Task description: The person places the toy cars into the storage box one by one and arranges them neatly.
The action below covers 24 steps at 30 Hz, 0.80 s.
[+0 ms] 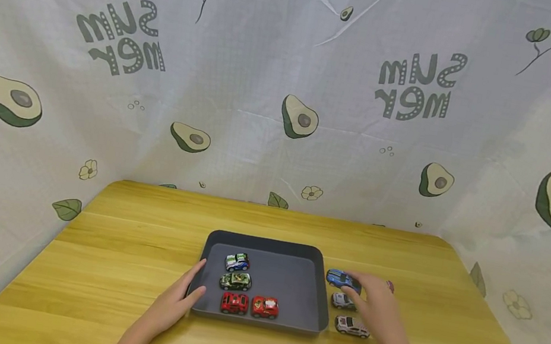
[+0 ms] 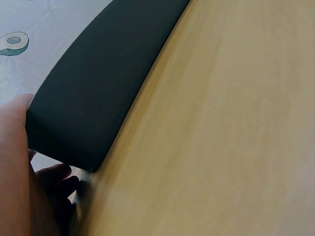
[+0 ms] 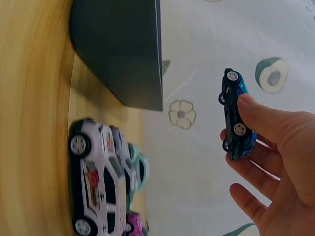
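Note:
Between the thumb and fingers of my right hand [image 1: 373, 300] is a blue toy car [image 1: 340, 278], held up off the table just right of the tray. The right wrist view shows its wheels and dark underside. My left hand [image 1: 174, 300] holds the dark grey tray [image 1: 295, 289] at its front left corner, thumb at the rim, other fingers along the left side. Inside the tray, a white, blue and green car [image 1: 237, 261] and a camouflage car [image 1: 235, 281] stand behind two red cars [image 1: 235, 303].
Right of the tray, a white car [image 1: 351, 326] and a silver-grey car [image 1: 343, 301] stand on the wooden table [image 1: 134, 246]. A mint car [image 3: 141, 167] and a magenta car [image 3: 134, 223] are partly hidden beyond them. An avocado-print cloth [image 1: 246, 119] hangs behind the table.

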{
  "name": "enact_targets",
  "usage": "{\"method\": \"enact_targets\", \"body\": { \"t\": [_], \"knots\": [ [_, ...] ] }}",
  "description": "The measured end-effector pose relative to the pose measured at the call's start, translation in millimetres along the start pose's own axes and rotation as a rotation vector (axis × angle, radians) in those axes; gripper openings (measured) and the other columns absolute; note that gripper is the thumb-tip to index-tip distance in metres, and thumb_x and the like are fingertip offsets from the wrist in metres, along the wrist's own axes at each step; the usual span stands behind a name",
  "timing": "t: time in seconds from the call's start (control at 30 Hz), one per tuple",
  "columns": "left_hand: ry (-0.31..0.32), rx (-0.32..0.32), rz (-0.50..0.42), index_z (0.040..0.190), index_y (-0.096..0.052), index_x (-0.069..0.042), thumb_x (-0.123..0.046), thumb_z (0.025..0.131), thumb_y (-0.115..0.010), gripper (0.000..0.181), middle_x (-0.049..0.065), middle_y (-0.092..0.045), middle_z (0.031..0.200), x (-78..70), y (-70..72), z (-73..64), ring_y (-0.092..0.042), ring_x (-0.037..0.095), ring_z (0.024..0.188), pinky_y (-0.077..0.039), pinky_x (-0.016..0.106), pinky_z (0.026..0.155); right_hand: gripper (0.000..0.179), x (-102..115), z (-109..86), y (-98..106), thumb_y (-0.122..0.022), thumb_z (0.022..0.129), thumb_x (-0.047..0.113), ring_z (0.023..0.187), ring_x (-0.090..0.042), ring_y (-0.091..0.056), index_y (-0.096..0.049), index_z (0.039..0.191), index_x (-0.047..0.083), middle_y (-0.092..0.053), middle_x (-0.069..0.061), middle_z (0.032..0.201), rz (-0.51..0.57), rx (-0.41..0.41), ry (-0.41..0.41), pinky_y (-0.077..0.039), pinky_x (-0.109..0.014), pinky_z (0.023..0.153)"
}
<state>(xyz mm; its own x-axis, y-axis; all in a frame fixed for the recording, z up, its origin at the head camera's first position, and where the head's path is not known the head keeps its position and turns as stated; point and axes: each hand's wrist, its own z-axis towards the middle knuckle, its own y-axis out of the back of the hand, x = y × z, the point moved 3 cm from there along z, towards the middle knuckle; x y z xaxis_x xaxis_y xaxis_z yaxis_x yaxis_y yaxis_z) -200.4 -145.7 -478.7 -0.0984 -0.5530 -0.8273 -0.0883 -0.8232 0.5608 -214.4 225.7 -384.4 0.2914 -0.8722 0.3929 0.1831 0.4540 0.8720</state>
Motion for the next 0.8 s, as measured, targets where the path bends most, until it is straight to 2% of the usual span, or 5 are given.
{"method": "enact_targets", "body": {
  "t": [0.37,0.8],
  "knots": [
    [-0.005,-0.002,0.004,0.145,-0.023,-0.024,-0.043,0.092,-0.047,0.061,0.011,-0.027,0.149,-1.1,0.2,0.4,-0.027,0.034,0.136,-0.025,0.055,0.107,0.033,24.0,8.2,-11.6,-0.064,0.083,0.017,0.107,-0.036,-0.054,-0.062,0.114,0.007,-0.063,-0.015,0.112,0.035,-0.015,0.033,-0.04,-0.056,0.092],
    [-0.007,-0.008,0.014,0.145,-0.024,-0.025,-0.044,0.092,-0.045,0.06,0.012,-0.028,0.149,0.9,0.1,0.1,-0.027,0.033,0.136,-0.026,0.054,0.107,0.033,47.4,15.4,-36.3,-0.068,0.08,0.02,0.108,-0.031,-0.055,-0.064,0.111,0.011,-0.064,-0.008,0.111,0.051,0.026,0.055,-0.045,-0.048,0.092]
  ]
}}
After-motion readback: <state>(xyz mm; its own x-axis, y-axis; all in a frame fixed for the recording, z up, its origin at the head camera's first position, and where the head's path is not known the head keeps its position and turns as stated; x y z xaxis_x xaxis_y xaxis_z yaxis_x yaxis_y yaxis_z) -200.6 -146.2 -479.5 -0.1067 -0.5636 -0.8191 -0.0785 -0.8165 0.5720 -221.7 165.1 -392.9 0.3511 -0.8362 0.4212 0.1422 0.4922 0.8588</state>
